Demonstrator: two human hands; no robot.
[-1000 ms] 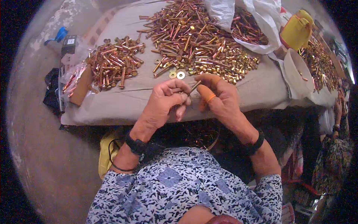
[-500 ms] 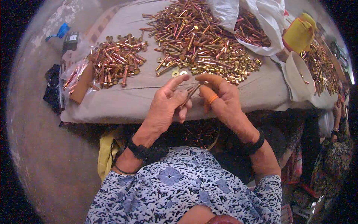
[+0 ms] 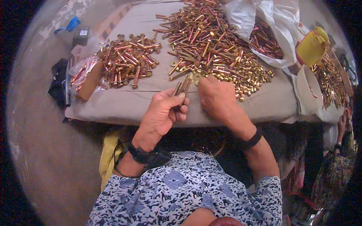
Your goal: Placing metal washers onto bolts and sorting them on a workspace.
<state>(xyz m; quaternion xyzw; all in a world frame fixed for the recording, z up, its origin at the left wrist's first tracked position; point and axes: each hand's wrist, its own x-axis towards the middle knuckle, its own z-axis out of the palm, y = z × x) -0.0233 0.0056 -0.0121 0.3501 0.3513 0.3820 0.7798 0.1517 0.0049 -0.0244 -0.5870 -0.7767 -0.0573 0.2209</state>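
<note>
My left hand is closed around several slim metal bolts, their shafts pointing up and away past my thumb. To its right, my right hand is at the near edge of the big heap, fingers curled down; what they hold, if anything, is hidden. Flat brass-coloured washers lie just beside its fingertips. Short brass sleeves are spread along the heap's near right side. Behind them rises a large pile of copper-coloured bolts.
A smaller pile of headed bolts lies left on the cloth-covered table, next to a cardboard box with plastic bags. At the right are a white bag of bolts, a yellow container, a white tub and more metal pieces.
My right hand has moved from beside the bolts in my left hand to the heap's edge, its fingers now curled down. The left hand has shifted slightly left, bolts more upright. The view has shifted slightly.
</note>
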